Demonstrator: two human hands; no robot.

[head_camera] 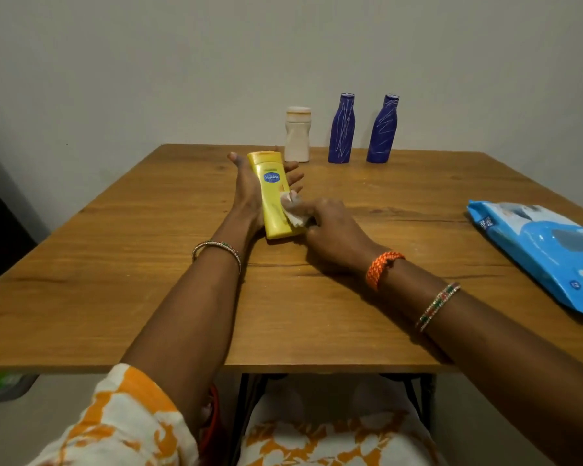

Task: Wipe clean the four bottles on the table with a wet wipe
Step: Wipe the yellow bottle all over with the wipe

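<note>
Item 1, yellow bottle (272,196): we hold it lying along our left hand (249,186), cap pointing away, base near the counter (115,264); the fingers show beyond its far side, loosely cupped under and around it, thumb up beside the cap. Item 2, wet wipe (295,210): bunched in the grip of our right hand (330,230), whose fingers curl round it and press it to the bottle's right flank. Items 3 to 5, white bottle (297,136) and 2 blue bottles (342,129) (383,129): upright in a row at the far edge, the blue ones streaked with pale marks, apparently not yet wiped. Item 6, blue wipes pack (539,253): flat at our right. Risks, as we judge them: the wetted bottle may slip from so loose a cradle; reaching for the row could topple the narrow blue bottles; a wipe this crumpled may smear rather than lift dirt.
</note>
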